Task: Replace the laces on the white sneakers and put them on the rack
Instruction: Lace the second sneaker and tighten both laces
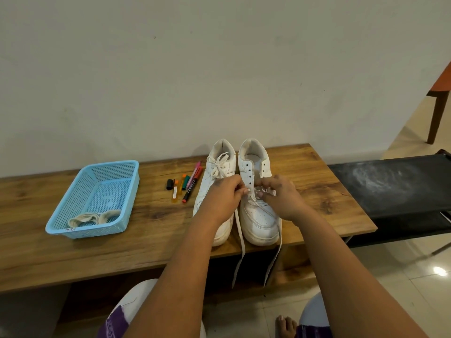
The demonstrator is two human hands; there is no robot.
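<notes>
**White cotton lace, half threaded through the right-hand sneaker**

From the head camera: two white leather low-top sneakers stand side by side, toes toward the person, on the long brown wood-grain bench (pixel 73 259). The left-hand white sneaker (pixel 214 181) is already laced and tied in a bow. The right-hand white sneaker (pixel 258 215) has only its lowest eyelets threaded; the upper eyelets show as bare dark holes.

The left hand (pixel 224 198) pinches one part of the flat white lace (pixel 240 230) near its tip, just above the eyelet rows. The right hand (pixel 280 196) pinches the other run of the same lace just beside it, so the two hands sit close together over the tongue. Both free tails hang off the near edge of the bench.

The lace looks light, limp and flat; it will likely twist and slip back through an eyelet if released. The stiff tip seems the best place to grip for feeding a hole, while the other hand keeps tension. The shoe itself looks light yet firm enough to lift by heel or collar.

To the left sits a pale blue perforated plastic basket (pixel 73 198) holding coiled off-white laces (pixel 95 219). Between basket and shoes lie assorted coloured marker pens (pixel 188 184). On the right stands a black fabric shelf (pixel 390 186), probably the rack.
</notes>
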